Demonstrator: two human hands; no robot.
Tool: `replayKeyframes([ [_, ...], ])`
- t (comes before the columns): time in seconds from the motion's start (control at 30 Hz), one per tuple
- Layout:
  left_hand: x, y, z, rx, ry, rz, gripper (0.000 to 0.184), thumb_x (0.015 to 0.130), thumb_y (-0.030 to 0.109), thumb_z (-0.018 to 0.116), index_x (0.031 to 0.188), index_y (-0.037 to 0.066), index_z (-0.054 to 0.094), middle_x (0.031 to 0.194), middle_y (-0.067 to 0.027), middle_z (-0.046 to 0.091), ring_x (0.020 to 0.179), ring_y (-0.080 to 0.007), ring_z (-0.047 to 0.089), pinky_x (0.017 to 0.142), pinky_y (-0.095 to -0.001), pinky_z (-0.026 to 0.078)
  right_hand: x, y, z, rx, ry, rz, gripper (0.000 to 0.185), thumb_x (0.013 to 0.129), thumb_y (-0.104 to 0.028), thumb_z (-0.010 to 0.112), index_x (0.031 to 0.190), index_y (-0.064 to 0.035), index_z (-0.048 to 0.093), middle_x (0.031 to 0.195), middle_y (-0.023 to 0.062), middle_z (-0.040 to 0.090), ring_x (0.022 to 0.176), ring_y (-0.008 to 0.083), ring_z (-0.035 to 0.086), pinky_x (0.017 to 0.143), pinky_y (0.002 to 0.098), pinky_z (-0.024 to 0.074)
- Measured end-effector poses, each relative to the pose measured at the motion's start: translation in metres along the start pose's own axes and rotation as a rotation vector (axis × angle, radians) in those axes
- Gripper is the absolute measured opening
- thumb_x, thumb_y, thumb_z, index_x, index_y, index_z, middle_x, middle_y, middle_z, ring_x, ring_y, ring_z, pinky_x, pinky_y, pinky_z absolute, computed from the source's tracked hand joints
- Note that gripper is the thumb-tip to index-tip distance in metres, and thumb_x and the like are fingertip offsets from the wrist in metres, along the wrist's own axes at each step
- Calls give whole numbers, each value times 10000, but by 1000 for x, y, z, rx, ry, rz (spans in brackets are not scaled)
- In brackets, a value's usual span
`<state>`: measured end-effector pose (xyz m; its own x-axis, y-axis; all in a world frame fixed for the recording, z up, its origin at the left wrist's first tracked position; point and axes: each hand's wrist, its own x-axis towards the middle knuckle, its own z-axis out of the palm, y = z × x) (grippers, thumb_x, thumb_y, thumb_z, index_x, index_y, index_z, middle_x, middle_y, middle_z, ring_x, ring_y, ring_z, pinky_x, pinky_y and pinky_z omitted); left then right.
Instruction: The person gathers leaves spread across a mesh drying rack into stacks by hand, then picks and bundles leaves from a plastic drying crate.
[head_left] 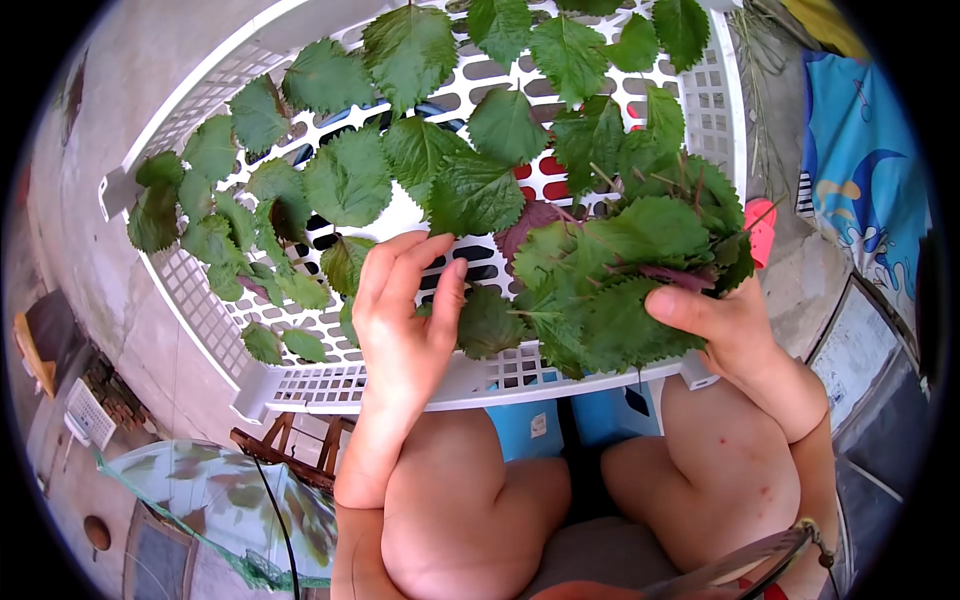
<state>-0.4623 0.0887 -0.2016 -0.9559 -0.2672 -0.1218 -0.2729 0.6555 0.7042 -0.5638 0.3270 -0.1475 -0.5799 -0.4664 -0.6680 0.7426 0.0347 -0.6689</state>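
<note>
Leaf bundle clamped in our right hand, our left hand curled with nothing in its fingers.

Our right hand (735, 325) pinches the leaf bundle (640, 265) near its stems, thumb on top; finger contact underneath is hidden. Bundle sits at 4 o'clock from the middle of the white crate (300, 400), over its slatted floor. Our left hand (405, 315) is at 7 o'clock, thumb and fingertips apart, just beside a broad green leaf (475, 192) at 1 o'clock from it; can't tell whether they touch. We see loose leaves (345, 178) spread from 8 round to 1 o'clock. Pink shoe (760, 232) outside the crate at 3. Across our whole view: blue printed cloth (865, 165) at 2, leaf-patterned cover (225, 495) at 8.
</note>
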Motion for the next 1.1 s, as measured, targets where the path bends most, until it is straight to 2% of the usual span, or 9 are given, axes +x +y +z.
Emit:
replayKeyframes([
  [0.07, 0, -2, -2, -90, 42, -4, 194, 764, 0, 721, 951, 18, 672, 961, -126, 648, 856, -279, 630, 765, -345, 506, 2, -3, 2, -12, -10, 7, 530, 819, -55, 710, 1293, 26, 485, 1214, 117, 604, 1085, 183, 582, 941, 334, 466],
  [0.13, -1, -4, -4, -91, 67, 45, 174, 767, -11, 717, 934, 17, 674, 935, -120, 657, 821, -248, 637, 726, -321, 512, 3, -4, 4, 39, -18, -45, 517, 825, -54, 697, 1290, 34, 489, 1215, 132, 605, 1100, 197, 583, 952, 345, 467],
  [0.23, -3, -5, -5, -155, 60, -67, 181, 783, 2, 713, 959, 31, 680, 947, -109, 654, 773, -180, 631, 652, -272, 516, 3, -3, 3, 93, 1, -59, 514, 822, -51, 695, 1286, 35, 491, 1209, 139, 606, 1108, 208, 584, 961, 357, 466],
  [0.4, 3, -1, 1, -183, 30, -95, 242, 800, -3, 702, 1039, 17, 669, 1004, -104, 639, 740, -156, 628, 665, -273, 528, 2, -5, 0, 93, 21, -60, 520, 816, -31, 692, 1291, 27, 489, 1214, 125, 604, 1102, 204, 584, 962, 356, 463],
  [0.6, -5, 3, -18, -316, 48, -173, 83, 795, -20, 702, 874, -8, 681, 884, -78, 670, 669, -107, 612, 631, -230, 497, 0, -5, -5, 80, 55, -80, 519, 809, -29, 695, 1289, 11, 499, 1202, 107, 611, 1100, 201, 583, 962, 357, 462],
  [0.8, -1, 6, -29, -166, 13, -217, 55, 793, 15, 715, 840, 13, 687, 839, -77, 676, 592, -106, 618, 526, -238, 494, -2, -12, -10, 123, 55, -126, 511, 823, -36, 678, 1297, 12, 494, 1210, 112, 608, 1107, 207, 582, 965, 361, 461],
  [0.87, 6, 15, -34, 231, 17, -146, 69, 791, 52, 728, 846, 35, 691, 833, -81, 676, 534, -123, 611, 466, -250, 475, -4, -13, -13, 133, 68, -140, 510, 826, -39, 673, 1300, 14, 491, 1213, 116, 607, 1110, 211, 582, 964, 363, 462],
  [1.0, 40, 34, -22, 251, 26, 67, 190, 783, 103, 742, 956, 62, 676, 805, -71, 646, 526, -172, 606, 471, -295, 476, -6, -17, -19, 184, 104, -176, 512, 830, -35, 660, 1305, 27, 482, 1219, 133, 602, 1111, 223, 586, 954, 371, 475],
  [1.1, 74, 43, -2, 313, 8, 213, 295, 782, 146, 739, 1050, 67, 641, 901, -97, 617, 675, -283, 631, 564, -367, 506, -7, -19, -24, 208, 92, -202, 512, 831, -34, 652, 1307, 34, 477, 1222, 145, 598, 1110, 230, 588, 951, 376, 481],
])
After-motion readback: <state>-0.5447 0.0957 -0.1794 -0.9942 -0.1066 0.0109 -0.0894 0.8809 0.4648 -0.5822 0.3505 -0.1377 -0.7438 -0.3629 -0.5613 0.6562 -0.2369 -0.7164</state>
